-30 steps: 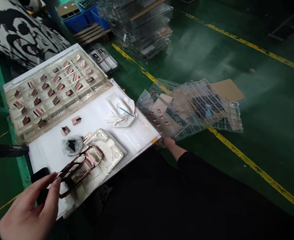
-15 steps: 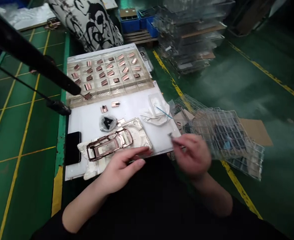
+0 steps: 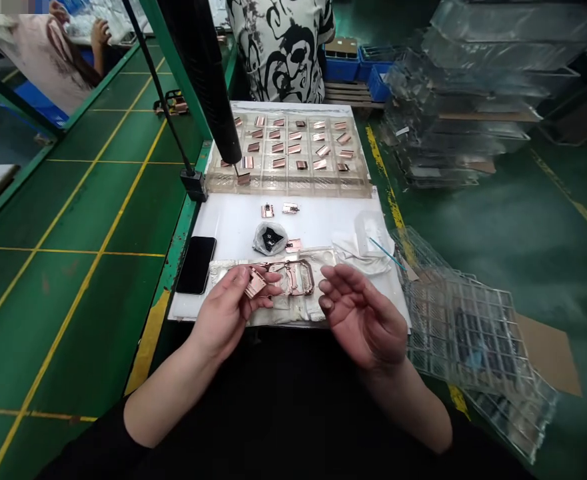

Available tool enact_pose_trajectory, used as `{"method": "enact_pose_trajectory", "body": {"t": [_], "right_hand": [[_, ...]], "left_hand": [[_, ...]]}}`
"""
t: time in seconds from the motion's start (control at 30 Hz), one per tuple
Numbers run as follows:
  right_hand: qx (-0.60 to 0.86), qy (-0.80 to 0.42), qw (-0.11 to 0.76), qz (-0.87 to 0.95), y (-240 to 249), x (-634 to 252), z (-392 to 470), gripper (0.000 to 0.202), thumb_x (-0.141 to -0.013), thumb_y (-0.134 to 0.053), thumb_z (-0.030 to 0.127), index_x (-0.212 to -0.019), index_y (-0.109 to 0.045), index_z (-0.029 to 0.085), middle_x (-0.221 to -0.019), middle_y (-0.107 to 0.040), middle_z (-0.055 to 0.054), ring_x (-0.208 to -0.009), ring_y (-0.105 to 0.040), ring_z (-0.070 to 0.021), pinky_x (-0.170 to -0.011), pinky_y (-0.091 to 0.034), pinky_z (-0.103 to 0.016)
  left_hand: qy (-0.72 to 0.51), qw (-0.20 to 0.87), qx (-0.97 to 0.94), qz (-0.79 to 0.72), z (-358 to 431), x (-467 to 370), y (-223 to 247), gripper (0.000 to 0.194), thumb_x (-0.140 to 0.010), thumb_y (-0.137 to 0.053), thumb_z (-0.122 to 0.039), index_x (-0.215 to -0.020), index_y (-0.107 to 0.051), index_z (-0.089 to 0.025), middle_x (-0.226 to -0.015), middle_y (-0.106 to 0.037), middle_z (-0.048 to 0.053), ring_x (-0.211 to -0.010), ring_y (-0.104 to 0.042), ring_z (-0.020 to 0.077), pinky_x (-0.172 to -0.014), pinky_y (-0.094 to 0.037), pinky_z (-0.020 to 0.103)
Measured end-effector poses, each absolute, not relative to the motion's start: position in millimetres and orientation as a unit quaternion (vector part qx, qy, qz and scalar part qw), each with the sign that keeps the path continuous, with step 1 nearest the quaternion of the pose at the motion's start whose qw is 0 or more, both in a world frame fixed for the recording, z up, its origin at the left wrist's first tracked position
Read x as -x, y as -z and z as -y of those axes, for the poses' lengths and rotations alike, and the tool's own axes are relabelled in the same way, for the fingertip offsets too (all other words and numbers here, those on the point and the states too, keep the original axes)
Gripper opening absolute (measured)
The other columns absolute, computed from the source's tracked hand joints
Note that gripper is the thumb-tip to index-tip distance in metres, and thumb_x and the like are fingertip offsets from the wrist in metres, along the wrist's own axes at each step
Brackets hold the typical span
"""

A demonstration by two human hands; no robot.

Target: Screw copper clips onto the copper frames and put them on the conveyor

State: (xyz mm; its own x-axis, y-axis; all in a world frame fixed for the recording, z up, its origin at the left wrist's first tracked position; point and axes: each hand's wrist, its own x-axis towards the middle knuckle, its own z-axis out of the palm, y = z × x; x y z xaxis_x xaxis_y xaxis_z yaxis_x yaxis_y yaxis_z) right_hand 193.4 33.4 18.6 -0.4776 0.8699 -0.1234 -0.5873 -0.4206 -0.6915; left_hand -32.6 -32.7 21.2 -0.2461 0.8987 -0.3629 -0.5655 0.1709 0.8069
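Note:
My left hand (image 3: 226,303) pinches a small copper-coloured metal piece (image 3: 256,284) between thumb and fingers. Below and behind it lies a copper-coloured frame shaped like a toy car body (image 3: 304,277), partly hidden by that hand, on a whitish cloth-wrapped support (image 3: 300,312). My right hand (image 3: 366,320) is raised to the right of the frame, palm turned inward, fingers curved and apart, with nothing visible in it. Just behind the frame sit a small plastic bag of black parts (image 3: 272,239) and a copper piece (image 3: 293,245). Two more copper pieces (image 3: 267,211) lie farther back.
A clear compartment tray (image 3: 303,183) of copper pieces fills the table's back. A black electric screwdriver (image 3: 213,87) hangs over its left side. A phone (image 3: 196,265) lies left; a white cloth (image 3: 363,257) lies right. Wire-like trays (image 3: 483,320) stand at right. Another person's patterned shirt (image 3: 283,47) is behind.
My left hand has risen and now holds a copper piece. My right hand, which was pinching a small dark thing at the right, has come inward and opened. The view has turned left.

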Motion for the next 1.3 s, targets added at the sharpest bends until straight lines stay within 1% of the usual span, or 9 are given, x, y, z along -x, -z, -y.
{"method": "enact_pose_trajectory", "body": {"t": [0.13, 0.27, 0.43, 0.53, 0.67, 0.87, 1.0, 1.13, 1.3], "right_hand": [[0.247, -0.84, 0.419, 0.241, -23.6, -185.2, -36.9, 0.03, -0.101, -0.076, 0.045, -0.125, -0.087, 0.03, -0.136, -0.083, -0.004, -0.115, -0.078, -0.0171, -0.09, -0.066, -0.025], [0.256, -0.843, 0.402, 0.248, -22.1, -180.2, -35.7, 0.03, -0.101, -0.075, 0.047, -0.125, -0.086, 0.032, -0.137, -0.082, -0.003, -0.115, -0.078, -0.0185, -0.091, -0.066, -0.029], [0.275, -0.822, 0.415, 0.278, -20.2, -178.2, -37.5, 0.03, -0.1, -0.078, 0.048, -0.124, -0.087, 0.032, -0.134, -0.083, -0.004, -0.111, -0.078, -0.0193, -0.088, -0.067, -0.029], [0.313, -0.776, 0.434, 0.334, -16.9, -179.7, -38.9, 0.024, -0.096, -0.085, 0.041, -0.118, -0.087, 0.031, -0.127, -0.084, -0.004, -0.108, -0.078, -0.019, -0.086, -0.066, -0.028], [0.402, -0.613, 0.412, 0.541, -5.0, -187.1, -46.8, 0.02, -0.101, -0.082, 0.038, -0.119, -0.085, 0.029, -0.126, -0.083, -0.006, -0.11, -0.077, -0.0231, -0.089, -0.065, -0.035], [0.435, -0.214, 0.252, 0.838, 23.6, -186.4, -72.1, 0.031, -0.109, -0.066, 0.034, -0.132, -0.079, 0.018, -0.134, -0.077, -0.015, -0.125, -0.069, -0.0323, -0.114, -0.057, -0.051], [0.44, -0.19, 0.173, 0.86, 32.0, -177.8, -76.6, 0.035, -0.109, -0.059, 0.024, -0.14, -0.075, 0.014, -0.127, -0.078, -0.015, -0.117, -0.07, -0.0324, -0.108, -0.055, -0.047], [0.449, -0.186, 0.132, 0.864, 30.8, -175.2, -74.0, 0.035, -0.106, -0.057, 0.016, -0.136, -0.076, 0.016, -0.125, -0.081, -0.013, -0.114, -0.072, -0.0303, -0.104, -0.051, -0.043], [0.46, -0.172, 0.104, 0.865, 29.3, -174.4, -73.2, 0.032, -0.103, -0.06, 0.016, -0.129, -0.079, 0.017, -0.117, -0.083, -0.01, -0.108, -0.073, -0.0307, -0.095, -0.047, -0.042]], "left_hand": [[-0.637, 0.604, -0.134, -0.46, 30.7, 48.7, -22.9, 0.033, -0.099, -0.084, -0.042, -0.117, -0.075, -0.015, -0.119, -0.081, 0.016, -0.093, -0.08, 0.0248, -0.073, -0.067, 0.032], [-0.645, 0.612, -0.134, -0.438, 24.5, 55.6, -24.6, 0.026, -0.098, -0.083, -0.038, -0.107, -0.075, -0.015, -0.083, -0.067, 0.003, -0.059, -0.052, 0.0082, -0.051, -0.039, 0.018], [-0.591, 0.609, -0.203, -0.489, 19.0, 59.4, -19.3, 0.04, -0.104, -0.074, -0.052, -0.088, -0.069, -0.015, -0.059, -0.049, -0.003, -0.051, -0.034, 0.0076, -0.051, -0.023, 0.021], [-0.528, 0.569, -0.301, -0.554, 14.1, 63.6, -16.2, 0.035, -0.106, -0.07, -0.053, -0.097, -0.065, -0.019, -0.062, -0.054, -0.004, -0.056, -0.042, 0.0111, -0.056, -0.031, 0.024], [-0.382, 0.41, -0.497, -0.662, -0.4, 76.1, -19.7, 0.021, -0.108, -0.064, -0.042, -0.119, -0.055, -0.026, -0.091, -0.077, 0.002, -0.084, -0.068, 0.0216, -0.077, -0.049, 0.033], [-0.139, 0.166, -0.725, -0.653, -47.3, 97.6, -13.4, 0.029, -0.109, -0.054, -0.032, -0.12, -0.079, -0.021, -0.119, -0.083, 0.013, -0.109, -0.076, 0.0341, -0.089, -0.052, 0.042], [-0.086, 0.184, -0.773, -0.601, -78.9, 100.7, 2.8, 0.034, -0.098, -0.059, -0.018, -0.118, -0.085, -0.024, -0.117, -0.084, 0.009, -0.104, -0.077, 0.0306, -0.086, -0.051, 0.038], [-0.055, 0.222, -0.802, -0.552, -98.1, 97.1, 10.3, 0.022, -0.097, -0.069, -0.028, -0.107, -0.089, -0.027, -0.096, -0.084, 0.006, -0.087, -0.075, 0.0281, -0.077, -0.048, 0.037], [-0.065, 0.255, -0.819, -0.509, -108.3, 99.5, 8.5, 0.023, -0.097, -0.069, -0.025, -0.107, -0.09, -0.028, -0.103, -0.087, 0.004, -0.096, -0.078, 0.0257, -0.087, -0.054, 0.036]]}}
